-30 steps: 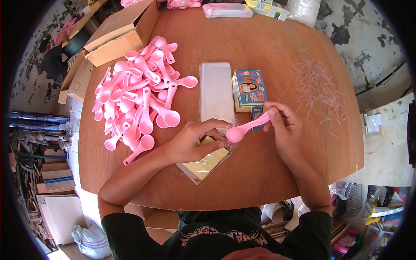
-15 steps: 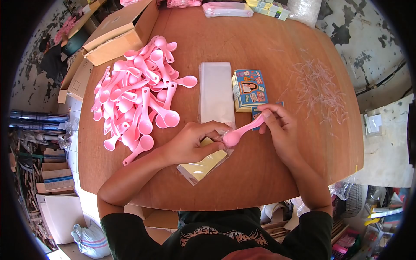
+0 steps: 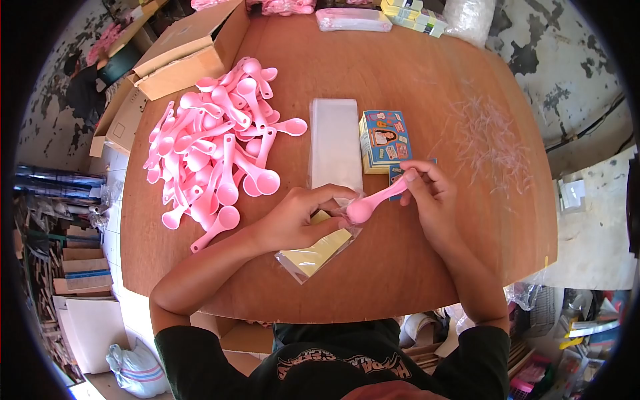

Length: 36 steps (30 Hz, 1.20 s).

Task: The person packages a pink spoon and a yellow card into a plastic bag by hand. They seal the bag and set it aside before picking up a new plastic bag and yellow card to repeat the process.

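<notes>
1. round wooden table (image 3: 413, 87) fills the view, above a cluttered floor of stacked boards.
2. pink spoon pile (image 3: 213, 140), clear bags (image 3: 335, 140), printed box (image 3: 385, 137) and cardboard box (image 3: 187, 50) lie on it.
3. right hand (image 3: 430, 197) pinches a pink spoon (image 3: 370, 203) by its handle, bowl at the clear packet (image 3: 317, 250) mouth.
4. left hand (image 3: 293, 217) grips that packet near the front edge.
</notes>
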Available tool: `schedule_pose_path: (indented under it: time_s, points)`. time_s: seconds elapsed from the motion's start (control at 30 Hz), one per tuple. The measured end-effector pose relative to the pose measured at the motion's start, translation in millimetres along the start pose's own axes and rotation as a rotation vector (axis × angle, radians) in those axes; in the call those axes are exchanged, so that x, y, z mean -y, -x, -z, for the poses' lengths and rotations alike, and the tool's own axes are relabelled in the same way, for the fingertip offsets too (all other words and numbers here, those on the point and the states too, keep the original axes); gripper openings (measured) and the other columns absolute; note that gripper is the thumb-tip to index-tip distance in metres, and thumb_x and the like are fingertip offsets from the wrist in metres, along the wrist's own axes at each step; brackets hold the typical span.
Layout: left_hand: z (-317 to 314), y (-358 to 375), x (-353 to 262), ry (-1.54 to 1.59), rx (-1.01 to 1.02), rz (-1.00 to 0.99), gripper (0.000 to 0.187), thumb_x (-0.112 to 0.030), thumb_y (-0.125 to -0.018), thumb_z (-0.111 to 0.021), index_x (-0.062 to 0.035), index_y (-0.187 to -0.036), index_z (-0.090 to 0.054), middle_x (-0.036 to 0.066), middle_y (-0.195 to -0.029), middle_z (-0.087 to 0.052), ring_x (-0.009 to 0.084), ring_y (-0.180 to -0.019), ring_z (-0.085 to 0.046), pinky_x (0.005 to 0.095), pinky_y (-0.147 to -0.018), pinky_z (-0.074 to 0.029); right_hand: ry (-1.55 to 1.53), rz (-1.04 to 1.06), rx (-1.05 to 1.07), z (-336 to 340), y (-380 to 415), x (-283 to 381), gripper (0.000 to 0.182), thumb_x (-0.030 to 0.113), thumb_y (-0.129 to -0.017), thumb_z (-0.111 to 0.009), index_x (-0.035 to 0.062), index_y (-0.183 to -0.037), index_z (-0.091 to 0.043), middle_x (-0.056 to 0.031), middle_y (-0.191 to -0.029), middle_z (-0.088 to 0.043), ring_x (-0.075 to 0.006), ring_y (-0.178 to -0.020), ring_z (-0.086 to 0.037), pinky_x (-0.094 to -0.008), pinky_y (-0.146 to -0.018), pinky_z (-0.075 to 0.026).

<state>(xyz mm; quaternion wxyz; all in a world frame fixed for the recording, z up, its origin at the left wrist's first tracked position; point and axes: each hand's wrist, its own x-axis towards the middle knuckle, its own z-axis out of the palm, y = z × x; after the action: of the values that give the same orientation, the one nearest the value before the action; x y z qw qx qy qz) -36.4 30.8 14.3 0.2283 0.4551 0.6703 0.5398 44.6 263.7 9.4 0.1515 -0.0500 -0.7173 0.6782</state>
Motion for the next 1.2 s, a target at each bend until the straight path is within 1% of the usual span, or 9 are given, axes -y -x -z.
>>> schedule_pose_path:
  time_s: [0.1,0.2,0.37,0.6,0.67,0.77,1.0,1.07,1.2]
  points:
    - [-0.3,0.4,2.5,0.005,-0.003,-0.006,0.040,0.001,-0.084,-0.067,0.0002,-0.121,-0.053,0.013,-0.091,-0.072,0.0170,-0.089,-0.070,0.0279,-0.077,-0.051,0.000,0.024,-0.023,-0.2,0.6,0.5,0.020,0.016,-0.094,-0.059,0.0003,-0.106,-0.063,-0.0021,-0.082,-0.061,-0.0060,-0.063,-0.055,-0.0198,-0.055,-0.045]
    - [-0.2,0.0,3.3,0.033,-0.003,-0.031,0.039,0.001,-0.085,-0.065,-0.0017,-0.123,-0.054,0.013,-0.093,-0.072,0.0198,-0.090,-0.070,0.0291,-0.076,-0.053,-0.003,0.032,-0.023,0.1,0.1,0.8,0.020,0.016,-0.094,-0.060,0.0001,-0.106,-0.063,-0.0021,-0.082,-0.061,-0.0058,-0.062,-0.054,-0.0194,-0.055,-0.045]
    - [0.6,0.2,0.9,0.045,0.010,-0.020,0.039,0.002,-0.085,-0.064,-0.0009,-0.122,-0.054,0.013,-0.095,-0.071,0.0195,-0.090,-0.070,0.0295,-0.078,-0.053,-0.037,-0.002,-0.001,0.0,-0.9,1.8,0.020,0.016,-0.094,-0.060,0.0002,-0.106,-0.063,-0.0023,-0.081,-0.061,-0.0057,-0.063,-0.054,-0.0191,-0.055,-0.044]
    - [0.2,-0.1,1.4,0.051,0.005,-0.023,0.038,0.002,-0.085,-0.064,-0.0006,-0.121,-0.055,0.012,-0.094,-0.071,0.0195,-0.091,-0.070,0.0297,-0.077,-0.053,-0.033,-0.018,0.027,2.6,-1.4,1.4,0.019,0.016,-0.094,-0.060,0.0005,-0.105,-0.063,-0.0027,-0.081,-0.062,-0.0061,-0.065,-0.055,-0.0201,-0.056,-0.046]
    - [1.5,-0.3,-0.1,0.041,0.038,0.019,0.036,0.001,-0.085,-0.066,0.0012,-0.119,-0.055,0.014,-0.096,-0.071,0.0176,-0.093,-0.069,0.0285,-0.079,-0.052,-0.024,-0.021,0.032,2.5,-1.5,2.7,0.019,0.016,-0.094,-0.060,0.0007,-0.105,-0.063,-0.0026,-0.081,-0.063,-0.0062,-0.065,-0.056,-0.0202,-0.057,-0.046]
    - [0.8,0.5,0.6,0.057,0.027,0.028,0.034,0.001,-0.085,-0.065,0.0012,-0.118,-0.056,0.014,-0.096,-0.072,0.0169,-0.092,-0.069,0.0284,-0.079,-0.052,-0.017,-0.047,0.040,2.2,-2.0,3.2,0.018,0.016,-0.094,-0.060,0.0012,-0.104,-0.063,-0.0022,-0.081,-0.062,-0.0061,-0.065,-0.056,-0.0202,-0.057,-0.047]
    - [1.6,0.7,2.4,0.041,0.027,-0.007,0.036,0.002,-0.084,-0.066,0.0006,-0.119,-0.056,0.014,-0.092,-0.072,0.0158,-0.090,-0.069,0.0286,-0.078,-0.052,-0.018,-0.072,0.059,1.4,-2.2,2.8,0.019,0.018,-0.095,-0.059,0.0018,-0.104,-0.063,-0.0018,-0.081,-0.062,-0.0063,-0.066,-0.056,-0.0209,-0.057,-0.047]
    - [2.9,1.2,2.6,0.056,0.056,-0.008,0.036,0.004,-0.084,-0.063,0.0008,-0.119,-0.055,0.014,-0.095,-0.071,0.0210,-0.091,-0.070,0.0305,-0.078,-0.053,-0.013,-0.073,0.066,1.4,-2.2,2.6,0.019,0.019,-0.095,-0.058,0.0019,-0.104,-0.063,-0.0017,-0.081,-0.062,-0.0063,-0.066,-0.056,-0.0210,-0.057,-0.047]
    - [3.6,0.6,1.6,0.057,0.067,-0.025,0.036,0.004,-0.084,-0.063,0.0008,-0.120,-0.055,0.014,-0.095,-0.071,0.0209,-0.091,-0.070,0.0308,-0.079,-0.053,-0.018,-0.097,0.073,1.1,-2.2,2.2,0.019,0.019,-0.096,-0.058,0.0026,-0.104,-0.062,-0.0015,-0.081,-0.062,-0.0064,-0.066,-0.056,-0.0212,-0.058,-0.048]
